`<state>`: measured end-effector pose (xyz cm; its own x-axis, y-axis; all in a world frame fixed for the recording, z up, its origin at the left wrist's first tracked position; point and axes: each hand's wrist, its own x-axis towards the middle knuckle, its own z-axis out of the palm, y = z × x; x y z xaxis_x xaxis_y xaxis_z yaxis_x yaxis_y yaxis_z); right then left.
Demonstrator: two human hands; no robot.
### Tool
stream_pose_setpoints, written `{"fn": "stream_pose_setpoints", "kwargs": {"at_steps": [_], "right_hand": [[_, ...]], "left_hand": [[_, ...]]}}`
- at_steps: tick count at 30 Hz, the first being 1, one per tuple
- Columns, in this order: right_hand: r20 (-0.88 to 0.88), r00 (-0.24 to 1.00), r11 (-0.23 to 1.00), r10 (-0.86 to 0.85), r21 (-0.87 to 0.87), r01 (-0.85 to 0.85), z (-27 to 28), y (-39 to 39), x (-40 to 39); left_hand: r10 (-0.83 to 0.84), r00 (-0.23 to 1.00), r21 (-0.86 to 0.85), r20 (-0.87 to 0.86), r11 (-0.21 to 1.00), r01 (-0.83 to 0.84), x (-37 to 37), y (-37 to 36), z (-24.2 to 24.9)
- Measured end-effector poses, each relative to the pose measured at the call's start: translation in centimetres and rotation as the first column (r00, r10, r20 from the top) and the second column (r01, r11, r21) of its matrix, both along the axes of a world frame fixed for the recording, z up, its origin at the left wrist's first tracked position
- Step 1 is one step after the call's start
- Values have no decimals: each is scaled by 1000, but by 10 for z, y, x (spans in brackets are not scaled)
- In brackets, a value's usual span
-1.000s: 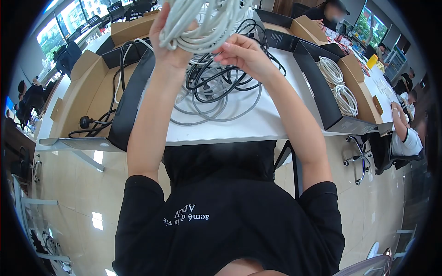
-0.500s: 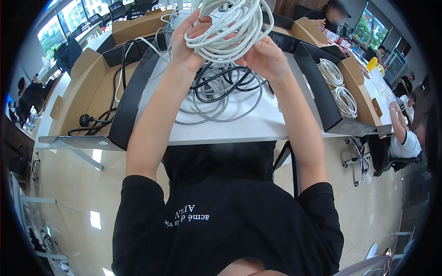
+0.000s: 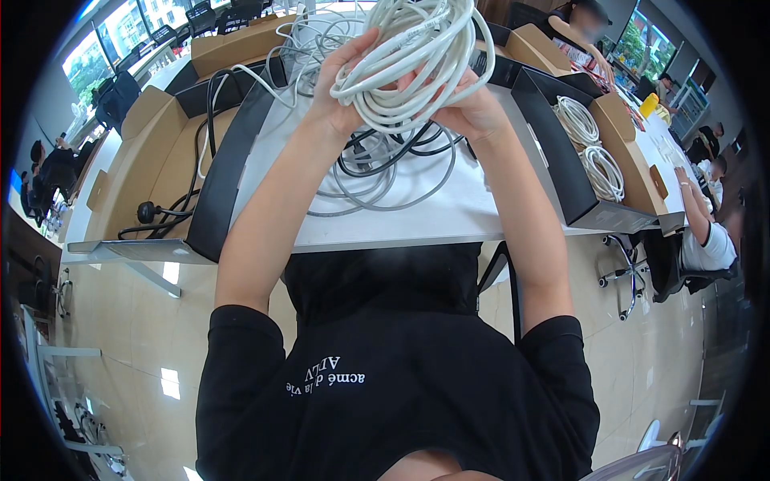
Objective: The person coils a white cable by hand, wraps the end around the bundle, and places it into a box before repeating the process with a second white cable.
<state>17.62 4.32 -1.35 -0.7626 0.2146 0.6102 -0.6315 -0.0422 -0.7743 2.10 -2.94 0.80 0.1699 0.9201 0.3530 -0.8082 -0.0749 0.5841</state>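
Observation:
A thick coil of white cable (image 3: 417, 68) is held up above the table in both hands. My left hand (image 3: 343, 88) grips its left side, with the fingers reaching in behind the loops. On the right side, my right hand (image 3: 473, 108) is closed round the lower loops, its fingertips partly hidden by the coil. Beneath the coil, loose grey cable (image 3: 401, 200) and black cable (image 3: 437, 144) lie tangled on the white table (image 3: 377, 231). More white and grey cable (image 3: 309, 48) lies behind my left hand.
At left, an open box (image 3: 160, 172) contains black cables and a black plug (image 3: 147, 212). The open box at right (image 3: 573, 200) contains coiled white cables (image 3: 597, 168). Further open boxes stand behind. A person (image 3: 710, 240) sits at the right; another person (image 3: 573, 36) is at the back right.
Both hands have brought the white coil slightly lower and to the right, and it has turned a little. The person at the back right has moved an arm.

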Motion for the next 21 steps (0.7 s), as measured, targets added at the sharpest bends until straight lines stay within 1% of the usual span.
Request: {"fn": "stream_pose_setpoints", "kwargs": {"at_steps": [1,4,7,8,9,11,14,17,20,21], "right_hand": [[-11,1000,1000,-4,-2,4,1,-3,-1],[-19,997,997,-74,-32,73,6,-16,-1],[-44,992,993,-114,-46,112,8,-13,-6],[-45,988,987,-145,-71,142,8,-11,-7],[-44,983,980,-177,-97,172,7,-8,-8],[-41,976,969,-216,-135,208,8,-7,-11],[-59,958,935,-281,-240,260,4,-4,-16],[-127,946,934,-297,-244,261,5,-7,-19],[-70,954,927,-292,-265,265,10,-23,-20],[-70,947,928,-315,-232,292,10,-22,-19]], "left_hand": [[-12,1000,-9,28,1000,12,4,-5,2],[-254,965,137,60,960,244,-8,15,-16],[-133,991,180,34,976,125,-12,23,-20],[-293,950,202,107,942,268,-14,26,-21],[-444,879,233,175,886,401,-16,31,-22],[-547,806,303,226,826,475,-21,40,-24],[-248,938,220,241,956,196,-25,30,-19],[-66,959,127,275,991,32,-24,24,-11],[-78,978,136,193,989,52,-23,20,-10],[-96,976,128,197,989,71,-21,19,-9]]}}
